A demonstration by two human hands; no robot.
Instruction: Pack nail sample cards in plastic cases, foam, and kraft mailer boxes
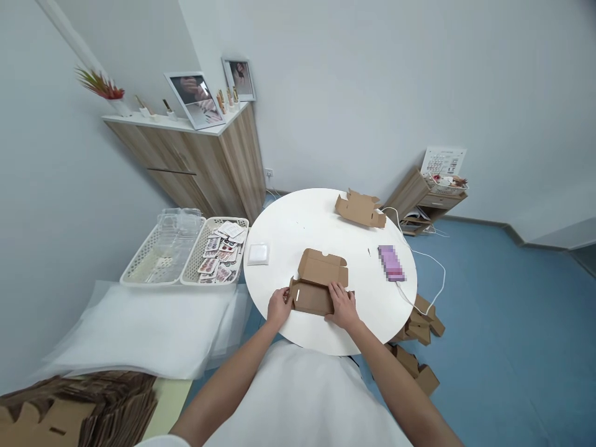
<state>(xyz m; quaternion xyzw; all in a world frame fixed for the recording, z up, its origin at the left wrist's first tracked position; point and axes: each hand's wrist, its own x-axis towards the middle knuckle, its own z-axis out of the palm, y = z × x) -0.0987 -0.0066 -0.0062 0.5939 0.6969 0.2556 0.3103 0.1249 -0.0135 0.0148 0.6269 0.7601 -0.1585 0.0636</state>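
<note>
A brown cardboard box [313, 298], partly folded, lies near the front of the round white table [272, 231]. Its lid [322, 268] stands raised on the far side, with side flaps sticking out. My left hand [279, 307] pinches the box's left side wall, thumb and fingers closed around it. At the right end, my right hand [343, 307] grips the side flap, its fingers reaching over toward the inside; part of that flap is hidden under the hand. A small white strip shows inside the box, near the left wall.
Also on the table are an unfolded cardboard box [361, 209], a white square packet [258, 254] and a blurred purple device [392, 263] with a white cable. To the left are white baskets [186, 282], plastic sheets [153, 329] and stacked flat cardboard [116, 410]. Folded boxes [419, 326] lie at the lower right.
</note>
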